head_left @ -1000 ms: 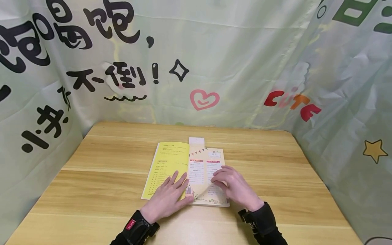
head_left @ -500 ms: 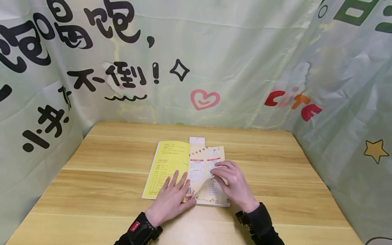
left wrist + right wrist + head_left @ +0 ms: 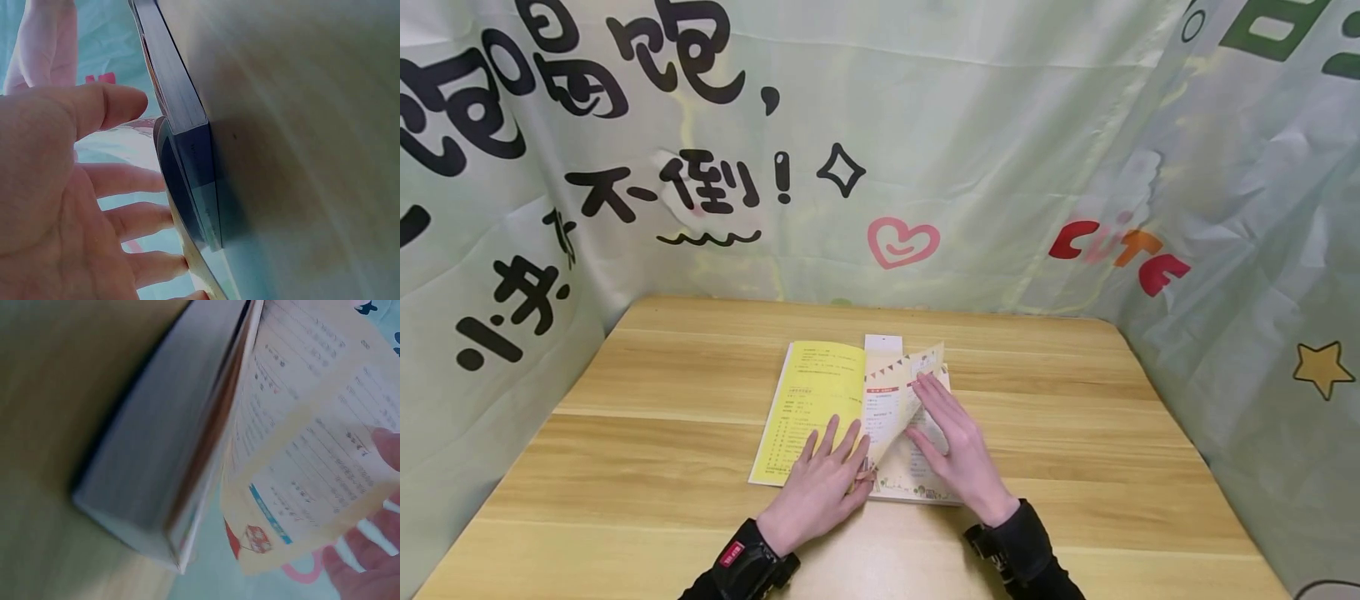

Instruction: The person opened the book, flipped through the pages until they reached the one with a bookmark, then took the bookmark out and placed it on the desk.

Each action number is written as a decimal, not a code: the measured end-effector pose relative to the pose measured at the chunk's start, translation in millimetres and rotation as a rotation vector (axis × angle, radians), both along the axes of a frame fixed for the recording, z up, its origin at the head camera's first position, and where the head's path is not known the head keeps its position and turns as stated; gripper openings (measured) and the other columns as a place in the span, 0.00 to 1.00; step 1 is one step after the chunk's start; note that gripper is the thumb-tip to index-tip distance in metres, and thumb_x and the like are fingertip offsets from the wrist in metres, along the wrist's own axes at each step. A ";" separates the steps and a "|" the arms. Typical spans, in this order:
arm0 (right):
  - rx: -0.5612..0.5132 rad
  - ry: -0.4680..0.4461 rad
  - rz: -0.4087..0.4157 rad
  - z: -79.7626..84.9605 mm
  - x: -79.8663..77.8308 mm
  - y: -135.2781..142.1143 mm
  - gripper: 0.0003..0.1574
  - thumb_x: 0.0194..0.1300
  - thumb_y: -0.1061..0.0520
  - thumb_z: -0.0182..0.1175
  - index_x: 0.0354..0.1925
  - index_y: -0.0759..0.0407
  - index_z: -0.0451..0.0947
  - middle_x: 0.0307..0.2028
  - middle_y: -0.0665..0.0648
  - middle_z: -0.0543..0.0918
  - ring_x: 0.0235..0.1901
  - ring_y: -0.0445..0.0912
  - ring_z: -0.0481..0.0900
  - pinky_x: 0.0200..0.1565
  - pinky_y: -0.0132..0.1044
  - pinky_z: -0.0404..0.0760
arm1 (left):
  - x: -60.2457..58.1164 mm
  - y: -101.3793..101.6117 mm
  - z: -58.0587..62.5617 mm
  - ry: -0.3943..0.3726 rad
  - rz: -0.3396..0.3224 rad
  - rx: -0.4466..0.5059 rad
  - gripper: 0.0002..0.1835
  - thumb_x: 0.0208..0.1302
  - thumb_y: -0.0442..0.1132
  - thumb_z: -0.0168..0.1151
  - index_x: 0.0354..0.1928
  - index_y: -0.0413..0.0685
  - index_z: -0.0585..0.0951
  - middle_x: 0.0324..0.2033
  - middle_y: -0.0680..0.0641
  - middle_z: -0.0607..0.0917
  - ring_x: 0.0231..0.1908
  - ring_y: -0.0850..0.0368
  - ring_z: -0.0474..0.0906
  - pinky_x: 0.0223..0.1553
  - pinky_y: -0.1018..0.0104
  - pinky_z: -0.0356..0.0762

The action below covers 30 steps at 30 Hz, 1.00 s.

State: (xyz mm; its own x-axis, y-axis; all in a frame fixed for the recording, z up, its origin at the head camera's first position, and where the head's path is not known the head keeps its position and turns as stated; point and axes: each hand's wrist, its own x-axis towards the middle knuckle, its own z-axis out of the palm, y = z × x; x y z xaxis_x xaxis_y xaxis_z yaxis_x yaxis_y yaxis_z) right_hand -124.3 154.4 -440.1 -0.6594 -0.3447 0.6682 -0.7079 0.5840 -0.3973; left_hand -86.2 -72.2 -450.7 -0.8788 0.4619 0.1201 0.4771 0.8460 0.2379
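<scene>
Thick open paper book [image 3: 850,392]: a cream page comes well off the stack

We see the book lying near the middle of the pale wood-grained counter [image 3: 1045,417], with a bright yellow printed sheet [image 3: 808,383] on its left. What has just changed is the cream page with white lined panels [image 3: 883,417] on the right. Its curl, until now kept to the lower corner, runs right up the outer edge, and the top corner pokes above the stack. More of the cream page underneath [image 3: 921,486] shows as a result.

The right hand [image 3: 955,450] has swapped a bunched hold for straighter fingers slanting along the raised edge. Its grip looks apart, thumb away from fingers, though we cannot tell whether paper sits between them. The left hand [image 3: 816,496] has barely shifted; its grip is also apart, fingers spread on the yellow sheet, which we judge steadies the book.

We read this as a page turn past its start but unfinished: the page still leans over the right side.
</scene>
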 end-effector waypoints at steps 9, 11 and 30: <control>0.004 -0.160 -0.004 -4.4 4.2 -9.3 0.55 0.63 0.63 0.67 0.77 0.71 0.46 0.77 0.74 0.51 0.76 0.62 0.54 0.76 0.24 0.43 | -0.9 0.8 -1.3 0.022 -0.001 0.000 0.33 0.73 0.52 0.54 0.75 0.45 0.65 0.72 0.43 0.72 0.74 0.35 0.61 0.71 0.34 0.65; 0.010 -0.185 0.001 -4.2 4.7 -11.4 0.55 0.64 0.64 0.66 0.77 0.72 0.44 0.77 0.74 0.50 0.76 0.62 0.53 0.76 0.23 0.42 | -1.3 1.0 -1.7 0.027 0.000 0.009 0.35 0.73 0.52 0.54 0.76 0.46 0.63 0.72 0.44 0.73 0.75 0.36 0.62 0.71 0.34 0.64; 0.181 -0.403 0.183 -3.7 -1.6 -25.7 0.55 0.64 0.72 0.61 0.78 0.70 0.41 0.80 0.68 0.44 0.78 0.57 0.51 0.75 0.51 0.56 | -6.9 0.8 7.9 0.303 0.029 0.289 0.47 0.67 0.40 0.63 0.81 0.46 0.48 0.69 0.35 0.73 0.66 0.41 0.75 0.61 0.42 0.80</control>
State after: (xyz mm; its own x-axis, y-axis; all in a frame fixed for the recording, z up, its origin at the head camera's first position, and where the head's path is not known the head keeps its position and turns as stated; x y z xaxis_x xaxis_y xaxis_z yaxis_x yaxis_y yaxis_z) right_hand -125.9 128.6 -443.8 -0.7711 -0.5667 0.2902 -0.6160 0.5488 -0.5652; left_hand -93.1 -71.5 -442.8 -0.7961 0.3472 0.4957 0.5391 0.7791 0.3200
